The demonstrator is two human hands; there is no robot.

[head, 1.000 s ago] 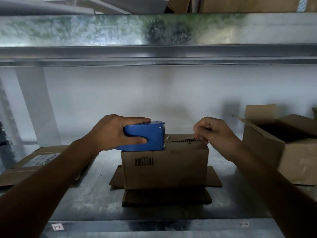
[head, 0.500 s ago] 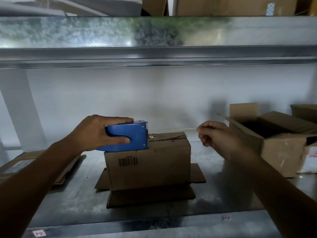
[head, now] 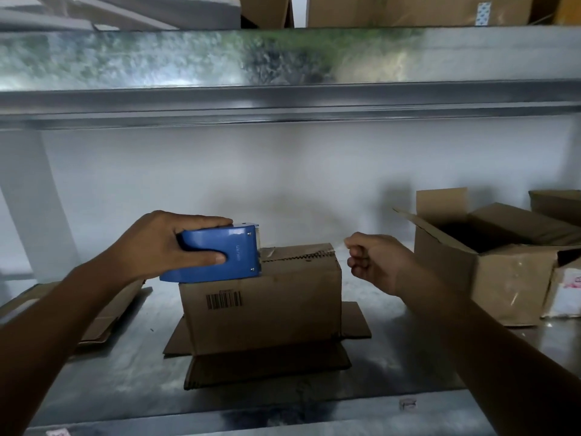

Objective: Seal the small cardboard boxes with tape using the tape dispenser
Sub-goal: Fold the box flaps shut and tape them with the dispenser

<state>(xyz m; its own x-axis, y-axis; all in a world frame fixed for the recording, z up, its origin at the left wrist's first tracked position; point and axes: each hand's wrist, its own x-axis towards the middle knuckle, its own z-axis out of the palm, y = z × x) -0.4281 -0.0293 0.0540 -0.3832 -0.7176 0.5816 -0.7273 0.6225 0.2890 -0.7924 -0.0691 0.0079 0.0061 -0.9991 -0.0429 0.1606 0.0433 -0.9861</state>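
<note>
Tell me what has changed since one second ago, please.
The right hand left the right top edge of the box and moved off to the right, curled. The left hand still grips the dispenser on the left end of the box.

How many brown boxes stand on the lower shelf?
3: middle box under the tape dispenser, open box at right, third box behind it at the edge; more may be hidden.
</note>
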